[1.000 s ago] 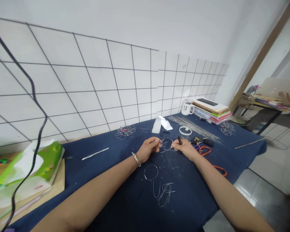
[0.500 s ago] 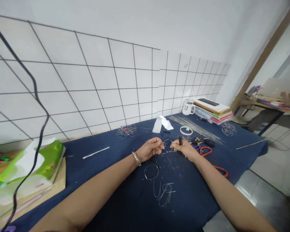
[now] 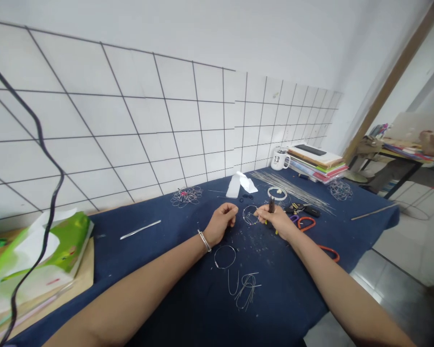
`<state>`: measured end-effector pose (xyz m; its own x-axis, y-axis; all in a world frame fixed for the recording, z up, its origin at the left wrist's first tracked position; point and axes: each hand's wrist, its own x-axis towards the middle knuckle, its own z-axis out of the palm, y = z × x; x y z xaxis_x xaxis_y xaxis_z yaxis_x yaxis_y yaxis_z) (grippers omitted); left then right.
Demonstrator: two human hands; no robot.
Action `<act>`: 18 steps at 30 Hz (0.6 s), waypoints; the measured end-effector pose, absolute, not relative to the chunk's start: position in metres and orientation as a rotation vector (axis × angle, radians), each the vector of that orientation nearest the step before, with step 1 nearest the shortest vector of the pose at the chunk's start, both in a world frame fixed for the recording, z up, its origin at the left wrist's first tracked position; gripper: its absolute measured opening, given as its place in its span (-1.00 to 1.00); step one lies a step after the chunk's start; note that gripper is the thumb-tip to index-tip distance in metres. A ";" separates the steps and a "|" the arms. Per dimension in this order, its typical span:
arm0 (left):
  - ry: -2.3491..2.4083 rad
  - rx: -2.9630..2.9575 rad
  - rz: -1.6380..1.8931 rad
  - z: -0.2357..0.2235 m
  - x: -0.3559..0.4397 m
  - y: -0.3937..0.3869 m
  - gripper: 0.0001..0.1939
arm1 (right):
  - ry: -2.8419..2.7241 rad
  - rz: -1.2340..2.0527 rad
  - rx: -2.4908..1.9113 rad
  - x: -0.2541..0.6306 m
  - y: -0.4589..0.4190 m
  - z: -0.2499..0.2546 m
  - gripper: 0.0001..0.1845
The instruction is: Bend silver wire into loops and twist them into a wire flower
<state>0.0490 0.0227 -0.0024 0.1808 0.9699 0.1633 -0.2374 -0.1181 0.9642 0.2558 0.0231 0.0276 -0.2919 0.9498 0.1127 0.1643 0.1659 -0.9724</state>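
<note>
My right hand pinches a wire ring with small beads or twists along it. A dark tool tip, like the jaws of pliers, stands up from the same hand; its grip is mostly hidden. Left of the ring and apart from it, my left hand has its thumb and fingers pressed together; anything between them is too small to see. A second wire ring lies on the dark blue cloth below my left hand. Nearer me are a bent wire and a loose wire bundle.
Orange-handled scissors and black-handled pliers lie by my right hand. Behind are a wire coil, long straight wires, a mug and stacked books. A tissue pack sits left. Another person's arm shows far right.
My left hand has let go of the wire ring and drawn away to the left. The ring stays in my right hand. The view has shifted slightly.
</note>
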 end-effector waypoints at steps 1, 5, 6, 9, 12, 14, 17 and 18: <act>0.807 1.233 1.242 -0.001 0.049 0.022 -0.75 | -1.616 1.216 -1.095 0.256 0.023 0.028 -0.70; 0.730 1.256 1.117 0.007 0.050 0.016 -0.70 | -1.617 1.253 -1.089 0.256 0.022 0.029 -0.70; 0.712 1.261 1.087 0.009 0.051 0.015 -0.68 | -1.620 1.256 -1.086 0.256 0.021 0.029 -0.70; 0.657 1.286 1.027 0.015 0.051 0.011 -0.65 | -1.626 1.248 -1.086 0.254 0.020 0.029 -0.70; 0.619 1.329 1.002 0.016 0.051 0.010 -0.70 | -1.631 1.214 -1.089 0.253 0.021 0.029 -0.71; 0.608 1.368 0.987 0.015 0.051 0.011 -0.74 | -1.627 1.193 -1.097 0.253 0.021 0.029 -0.72; 0.608 1.413 0.958 0.014 0.051 0.012 -0.78 | -1.631 1.164 -1.108 0.253 0.022 0.027 -0.72; 0.612 1.424 0.949 0.013 0.051 0.012 -0.79 | -1.636 1.147 -1.111 0.253 0.022 0.026 -0.71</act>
<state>0.0513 0.0118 0.0134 0.5197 0.8346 0.1825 -0.1783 -0.1029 0.9786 0.2529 0.0222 0.0258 -0.2649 0.9546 0.1364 0.1973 0.1921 -0.9614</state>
